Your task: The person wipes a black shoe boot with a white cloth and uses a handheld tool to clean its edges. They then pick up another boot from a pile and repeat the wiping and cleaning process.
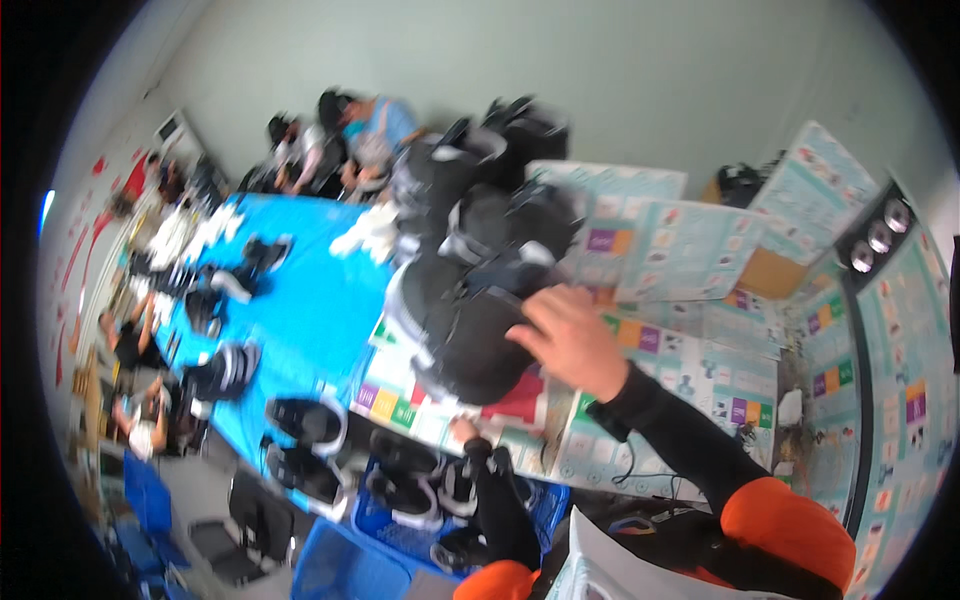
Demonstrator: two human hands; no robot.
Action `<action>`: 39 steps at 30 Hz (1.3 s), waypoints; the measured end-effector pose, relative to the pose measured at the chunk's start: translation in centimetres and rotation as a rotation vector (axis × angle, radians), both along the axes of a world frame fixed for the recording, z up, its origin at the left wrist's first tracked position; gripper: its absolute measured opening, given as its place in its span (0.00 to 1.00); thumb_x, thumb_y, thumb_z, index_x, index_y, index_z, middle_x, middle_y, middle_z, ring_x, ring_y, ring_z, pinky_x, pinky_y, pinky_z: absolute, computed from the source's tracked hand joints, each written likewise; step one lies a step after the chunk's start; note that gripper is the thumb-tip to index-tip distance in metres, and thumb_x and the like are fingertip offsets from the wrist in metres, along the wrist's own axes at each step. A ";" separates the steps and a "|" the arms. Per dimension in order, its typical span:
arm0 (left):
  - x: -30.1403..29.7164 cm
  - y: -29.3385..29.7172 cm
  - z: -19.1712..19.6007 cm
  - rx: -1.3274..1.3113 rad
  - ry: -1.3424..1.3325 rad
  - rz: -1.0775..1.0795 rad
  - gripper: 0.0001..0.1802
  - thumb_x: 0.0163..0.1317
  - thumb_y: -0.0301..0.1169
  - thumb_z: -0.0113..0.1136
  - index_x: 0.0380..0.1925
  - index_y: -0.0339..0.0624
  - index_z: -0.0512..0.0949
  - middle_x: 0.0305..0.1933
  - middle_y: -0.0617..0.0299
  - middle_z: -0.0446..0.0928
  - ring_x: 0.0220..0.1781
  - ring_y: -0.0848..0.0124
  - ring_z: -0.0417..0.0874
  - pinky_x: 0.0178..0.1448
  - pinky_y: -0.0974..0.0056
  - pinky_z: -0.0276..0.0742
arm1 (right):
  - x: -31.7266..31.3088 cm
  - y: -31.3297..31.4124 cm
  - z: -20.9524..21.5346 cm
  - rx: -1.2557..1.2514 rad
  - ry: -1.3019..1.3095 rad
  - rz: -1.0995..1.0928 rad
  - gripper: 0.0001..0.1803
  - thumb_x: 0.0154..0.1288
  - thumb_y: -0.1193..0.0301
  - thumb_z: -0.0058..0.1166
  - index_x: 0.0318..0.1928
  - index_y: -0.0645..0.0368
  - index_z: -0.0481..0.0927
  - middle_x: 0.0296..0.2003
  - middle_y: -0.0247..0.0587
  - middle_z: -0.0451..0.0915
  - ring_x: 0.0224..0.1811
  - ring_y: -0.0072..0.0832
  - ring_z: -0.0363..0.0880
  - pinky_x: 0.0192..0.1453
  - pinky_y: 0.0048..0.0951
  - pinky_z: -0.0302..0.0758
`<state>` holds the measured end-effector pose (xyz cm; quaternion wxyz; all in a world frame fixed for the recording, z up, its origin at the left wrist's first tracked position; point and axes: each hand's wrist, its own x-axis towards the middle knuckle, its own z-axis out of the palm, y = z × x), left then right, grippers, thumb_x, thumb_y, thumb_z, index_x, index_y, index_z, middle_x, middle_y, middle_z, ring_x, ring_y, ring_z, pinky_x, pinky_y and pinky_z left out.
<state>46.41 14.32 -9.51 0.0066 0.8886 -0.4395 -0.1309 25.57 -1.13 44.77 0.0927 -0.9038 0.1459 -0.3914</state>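
A tall heap of black shoes with white soles [465, 325] rises in front of me, blurred by motion. My right hand [575, 340] reaches in from the right and is at the right side of the nearest black shoe, its thumb and curled fingers on the upper. Below the heap, my left hand [464, 430] is low by the edge of the printed boards, partly covered by my dark sleeve. Its fingers are too small and hidden to read. Under my left forearm, a blue basket [550, 510] holds several more black shoes.
A table with a blue cover [300, 290] stretches away to the left, with black shoes [225, 370] and white crumpled material [370, 235] on it. Printed boards [690, 250] stand to the right. Co-workers [370, 140] are at the far side; a black chair [240, 530] stands lower left.
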 end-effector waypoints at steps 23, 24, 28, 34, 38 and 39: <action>-12.2 -23.6 30.3 -1.138 0.544 0.358 0.16 0.63 0.33 0.64 0.49 0.40 0.79 0.49 0.53 0.83 0.51 0.61 0.83 0.55 0.53 0.80 | -2.7 1.6 -1.4 0.199 -0.303 -0.202 0.08 0.71 0.61 0.56 0.39 0.50 0.75 0.26 0.47 0.78 0.28 0.48 0.80 0.32 0.49 0.72; -11.9 -23.1 30.3 -1.152 0.546 0.372 0.16 0.63 0.33 0.64 0.49 0.40 0.79 0.49 0.53 0.83 0.52 0.61 0.83 0.55 0.53 0.80 | -3.1 1.3 -1.0 0.200 -0.329 -0.167 0.09 0.73 0.60 0.56 0.40 0.50 0.75 0.25 0.48 0.76 0.27 0.48 0.79 0.31 0.48 0.71; -11.6 -21.5 30.4 -1.215 0.568 0.423 0.16 0.62 0.33 0.65 0.49 0.39 0.79 0.50 0.53 0.82 0.52 0.61 0.83 0.55 0.53 0.80 | -5.0 1.3 0.7 0.161 -0.409 -0.226 0.10 0.73 0.60 0.56 0.40 0.53 0.77 0.25 0.51 0.76 0.28 0.50 0.80 0.31 0.47 0.72; -10.3 -17.8 30.2 -1.358 0.574 0.524 0.17 0.61 0.32 0.67 0.49 0.38 0.78 0.51 0.53 0.82 0.52 0.61 0.82 0.55 0.54 0.79 | -8.9 1.1 2.6 0.359 -0.513 -0.181 0.10 0.72 0.63 0.57 0.44 0.56 0.79 0.35 0.51 0.81 0.40 0.50 0.82 0.42 0.46 0.76; -7.7 -12.0 27.6 -1.502 0.559 0.630 0.18 0.61 0.31 0.68 0.49 0.37 0.78 0.52 0.52 0.82 0.52 0.61 0.82 0.55 0.54 0.79 | -13.3 0.9 4.2 0.252 -0.563 -0.352 0.07 0.74 0.64 0.56 0.43 0.53 0.81 0.38 0.43 0.81 0.39 0.48 0.82 0.41 0.40 0.78; -7.0 -9.7 26.4 -1.552 0.561 0.660 0.18 0.60 0.31 0.68 0.49 0.37 0.78 0.53 0.52 0.81 0.52 0.61 0.82 0.56 0.54 0.79 | -14.8 0.7 4.4 0.331 -0.475 -0.364 0.08 0.74 0.64 0.56 0.42 0.55 0.82 0.38 0.44 0.82 0.40 0.47 0.83 0.42 0.39 0.79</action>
